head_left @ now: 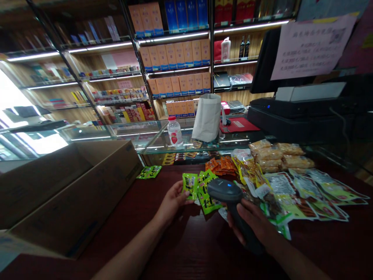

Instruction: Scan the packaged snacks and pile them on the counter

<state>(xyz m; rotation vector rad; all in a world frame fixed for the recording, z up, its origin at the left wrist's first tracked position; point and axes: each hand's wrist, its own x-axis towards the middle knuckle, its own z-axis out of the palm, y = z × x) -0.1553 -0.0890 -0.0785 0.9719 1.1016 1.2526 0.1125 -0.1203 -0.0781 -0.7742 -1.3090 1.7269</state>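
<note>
My left hand [174, 199] is closed on a small green snack packet [190, 186], held up just above the dark red counter [128, 241]. In my right hand [253, 219] is a black barcode scanner [225, 189], fingers wrapped round its handle, its head turned toward the packet. Partly under the scanner lies a pile of the same green packets [207, 200]. Two or so more green packets [149, 172] rest by the box at the left. Orange packets [223, 165] lie behind the scanner.
An open cardboard box [96, 194] fills the left. Larger snack bags [303, 206] and bagged tan goods [276, 155] spread to the right. A bottle [175, 132] and a white paper bag [207, 118] stand on the glass case, beside a monitor [266, 62].
</note>
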